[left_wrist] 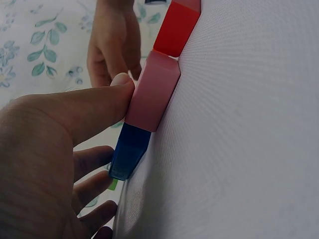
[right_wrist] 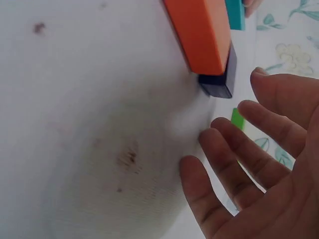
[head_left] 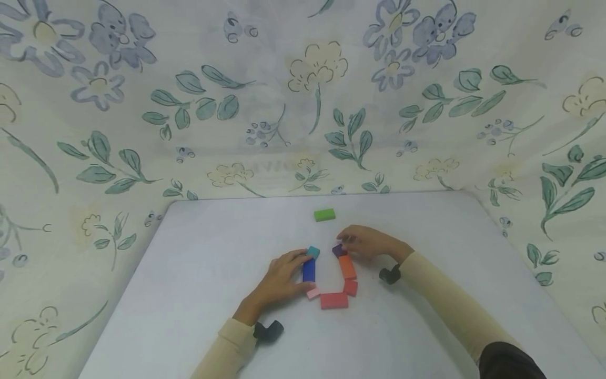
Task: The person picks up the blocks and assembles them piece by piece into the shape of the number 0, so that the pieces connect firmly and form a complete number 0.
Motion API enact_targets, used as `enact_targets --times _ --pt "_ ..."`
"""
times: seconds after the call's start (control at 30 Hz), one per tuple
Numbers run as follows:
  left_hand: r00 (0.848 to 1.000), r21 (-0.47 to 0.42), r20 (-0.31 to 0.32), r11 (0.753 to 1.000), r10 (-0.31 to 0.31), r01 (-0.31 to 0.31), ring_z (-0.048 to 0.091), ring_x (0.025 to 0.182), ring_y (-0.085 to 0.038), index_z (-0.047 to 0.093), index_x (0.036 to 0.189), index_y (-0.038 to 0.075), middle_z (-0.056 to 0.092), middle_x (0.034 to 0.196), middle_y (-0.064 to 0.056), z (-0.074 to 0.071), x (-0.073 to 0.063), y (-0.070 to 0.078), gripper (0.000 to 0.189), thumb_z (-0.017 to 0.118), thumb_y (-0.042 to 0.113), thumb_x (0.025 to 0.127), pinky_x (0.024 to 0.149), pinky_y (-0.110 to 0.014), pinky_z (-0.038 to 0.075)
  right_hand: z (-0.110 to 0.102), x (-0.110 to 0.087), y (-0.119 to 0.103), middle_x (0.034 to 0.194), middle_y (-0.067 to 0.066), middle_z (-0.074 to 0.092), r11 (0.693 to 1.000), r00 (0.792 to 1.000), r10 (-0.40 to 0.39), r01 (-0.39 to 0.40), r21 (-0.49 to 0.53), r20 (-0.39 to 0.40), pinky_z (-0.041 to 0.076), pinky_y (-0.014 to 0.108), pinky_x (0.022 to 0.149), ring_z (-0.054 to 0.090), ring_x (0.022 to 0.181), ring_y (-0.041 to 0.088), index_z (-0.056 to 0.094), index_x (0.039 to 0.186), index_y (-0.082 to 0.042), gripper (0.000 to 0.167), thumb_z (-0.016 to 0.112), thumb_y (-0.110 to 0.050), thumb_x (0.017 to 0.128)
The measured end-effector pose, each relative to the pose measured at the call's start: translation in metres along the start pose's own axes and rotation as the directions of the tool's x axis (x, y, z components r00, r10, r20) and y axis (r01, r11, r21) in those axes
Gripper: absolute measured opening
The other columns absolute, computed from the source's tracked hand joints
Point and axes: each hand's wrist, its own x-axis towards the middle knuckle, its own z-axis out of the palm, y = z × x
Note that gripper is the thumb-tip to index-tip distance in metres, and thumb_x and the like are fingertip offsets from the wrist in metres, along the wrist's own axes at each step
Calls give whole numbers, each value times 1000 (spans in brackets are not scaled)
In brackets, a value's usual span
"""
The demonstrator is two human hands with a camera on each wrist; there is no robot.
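Small coloured blocks form a U on the white table. My left hand (head_left: 280, 278) spans its left side, fingers near the teal block (head_left: 313, 252) and thumb touching the pink block (left_wrist: 153, 92). Between these two lies the blue block (head_left: 309, 271). On the other side, my right hand (head_left: 369, 243) hovers beside the dark purple block (head_left: 337, 250), its fingers spread and loosely bent in the right wrist view. The orange block (head_left: 347, 267) adjoins the purple one, followed by a small red block (head_left: 350, 287). A longer red block (head_left: 334, 300) makes the base.
A light green block (head_left: 324, 215) lies alone beyond the U, toward the table's far edge. Flower-patterned cloth (head_left: 284, 105) rises behind and at both sides of the white table (head_left: 213, 237). Each wrist carries a dark camera mount.
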Motion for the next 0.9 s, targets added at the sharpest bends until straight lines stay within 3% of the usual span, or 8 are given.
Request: enact_targets --times 0.2,0.43,0.67,0.9 --pt "1000 0 -3 1000 -7 7 35 147 -30 51 147 24 42 157 -3 -2 -2 0 71 71 54 86 110 -54 32 -8 8 -5 125 -1 64 998 997 68 -67 12 -23 53 40 97 61 114 19 58 136 -24 37 61 -28 99" --pt "1000 -3 3 1000 -12 12 35 147 -30 50 147 25 41 157 -3 -2 -4 -1 71 71 54 86 109 -53 33 -24 25 -9 125 7 66 999 998 -12 10 -32 -66 54 39 95 63 116 26 56 136 -13 39 62 -22 98" --pt "1000 -5 -15 1000 2 -2 36 146 -30 51 146 23 42 156 -4 -4 -5 -4 70 72 52 85 108 -53 33 -37 53 -13 135 11 62 996 985 -83 80 -26 -149 52 41 101 62 121 29 56 136 -9 40 64 -14 97" --pt "1000 -23 2 1000 9 -9 35 147 -30 50 147 25 41 157 -2 0 -1 -3 71 71 54 86 110 -53 32 -39 66 -12 149 11 52 1000 988 1 -4 -14 -153 39 47 114 48 138 32 57 140 -12 41 59 -12 98"
